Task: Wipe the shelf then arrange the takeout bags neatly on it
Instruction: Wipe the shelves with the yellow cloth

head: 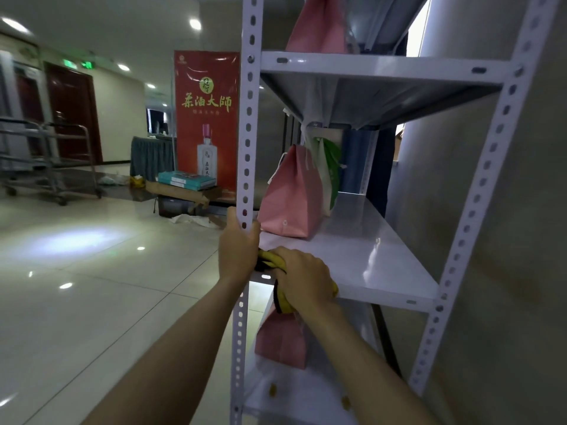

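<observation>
Wipe step is in hand, judging by the cloth on the shelf; bags not yet arranged.

L to R: left hand wraps the front-left upright of the white rack, fingers curled round the post w/ thumb on the near side, steadying it. Just beside it, right hand presses a yellow cloth onto the front-left corner of the middle shelf; fingers closed over the cloth, part of it hanging over the front edge.

Behind the hands, at the shelf's back-left, stands a pink takeout bag, upright, w/ a white-and-green bag touching it behind. Rest of the shelf to the right is bare. More pink bags sit on the shelf above and the one below.

Next move, prob.: sweep the cloth rightward across the bare surface, keeping it flat; bags must be lifted or shifted to reach the back-left corner under them. Then line bags up.
</observation>
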